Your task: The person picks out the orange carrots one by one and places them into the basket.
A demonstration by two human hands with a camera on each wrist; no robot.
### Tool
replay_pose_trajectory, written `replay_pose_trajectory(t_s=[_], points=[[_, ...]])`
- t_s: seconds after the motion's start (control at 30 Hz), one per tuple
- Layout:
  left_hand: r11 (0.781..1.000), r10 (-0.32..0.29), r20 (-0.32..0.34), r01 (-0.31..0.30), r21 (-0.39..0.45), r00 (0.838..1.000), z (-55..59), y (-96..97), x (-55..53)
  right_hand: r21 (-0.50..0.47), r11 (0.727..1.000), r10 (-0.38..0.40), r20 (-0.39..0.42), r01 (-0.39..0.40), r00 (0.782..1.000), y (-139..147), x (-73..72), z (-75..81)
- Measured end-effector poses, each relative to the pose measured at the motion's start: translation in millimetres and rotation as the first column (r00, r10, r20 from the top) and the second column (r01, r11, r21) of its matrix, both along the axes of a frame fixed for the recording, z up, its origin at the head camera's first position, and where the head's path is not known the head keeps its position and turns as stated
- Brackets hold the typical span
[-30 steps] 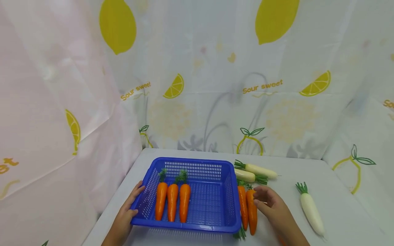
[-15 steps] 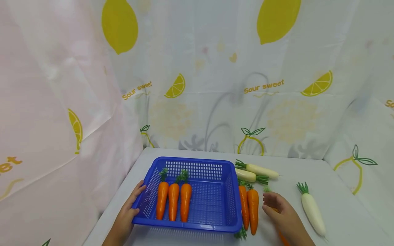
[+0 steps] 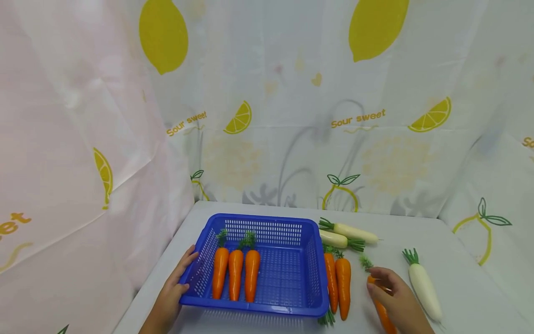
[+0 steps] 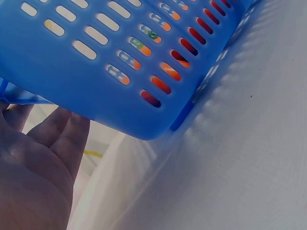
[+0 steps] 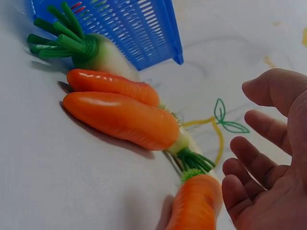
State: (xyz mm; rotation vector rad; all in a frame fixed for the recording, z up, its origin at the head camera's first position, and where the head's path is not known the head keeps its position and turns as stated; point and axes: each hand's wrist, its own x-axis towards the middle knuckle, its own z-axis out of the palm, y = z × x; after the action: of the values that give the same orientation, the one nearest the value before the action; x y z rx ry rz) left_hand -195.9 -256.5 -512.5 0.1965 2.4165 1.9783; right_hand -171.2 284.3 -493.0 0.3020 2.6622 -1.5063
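My left hand [image 3: 168,290] rests against the left rim of a blue plastic basket [image 3: 267,308], fingers fairly straight along it; the left wrist view shows the palm [image 4: 33,177] spread below the rim, fingertips partly hidden. Three orange carrots [image 3: 235,273] lie side by side inside the basket. On the right, my right hand [image 3: 396,299] hovers over a single carrot [image 3: 381,313], partly covering it. In the right wrist view that carrot [image 5: 196,203] lies beside the loosely bent fingers, thumb apart, and nothing is gripped.
Two more carrots [image 3: 344,287] lie against the basket's right side, with green stalks [image 3: 327,317] of a white radish beneath. Behind them lie two white radishes [image 3: 354,233]. Another radish [image 3: 424,290] lies far right. A lemon-print curtain [image 3: 267,153] surrounds the white table [image 3: 467,297].
My right hand has moved right, away from the two carrots beside the basket, to the single carrot, whose top now shows. My left hand and the basket stay in place.
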Motion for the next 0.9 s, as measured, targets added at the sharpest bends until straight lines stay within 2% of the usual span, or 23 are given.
replay_pose_trajectory(t_s=[0.13,0.3,0.5,0.73,0.9], points=[[1.0,-0.011,0.001,0.011,0.009,1.0,-0.7,-0.8,0.0,0.022,1.0,0.008,0.008,-0.008,1.0,7.3,-0.1,-1.3],[1.0,-0.004,0.004,0.004,0.022,1.0,-0.2,-0.5,-0.2,0.064,0.998,0.016,0.076,-0.021,0.997,14.1,-4.9,-6.9],[0.997,-0.036,-0.006,0.036,0.071,0.999,-3.7,0.4,2.3,0.092,0.994,0.039,0.142,-0.053,0.989,19.9,-10.7,-18.4],[1.0,0.005,0.019,-0.006,0.026,1.0,-1.2,0.1,1.8,0.127,0.991,0.033,0.156,-0.053,0.987,21.5,-10.5,-24.5],[1.0,0.004,0.034,-0.004,0.005,0.999,2.0,-0.2,1.1,0.153,0.988,-0.002,0.181,-0.026,0.984,21.4,-5.8,-31.2]])
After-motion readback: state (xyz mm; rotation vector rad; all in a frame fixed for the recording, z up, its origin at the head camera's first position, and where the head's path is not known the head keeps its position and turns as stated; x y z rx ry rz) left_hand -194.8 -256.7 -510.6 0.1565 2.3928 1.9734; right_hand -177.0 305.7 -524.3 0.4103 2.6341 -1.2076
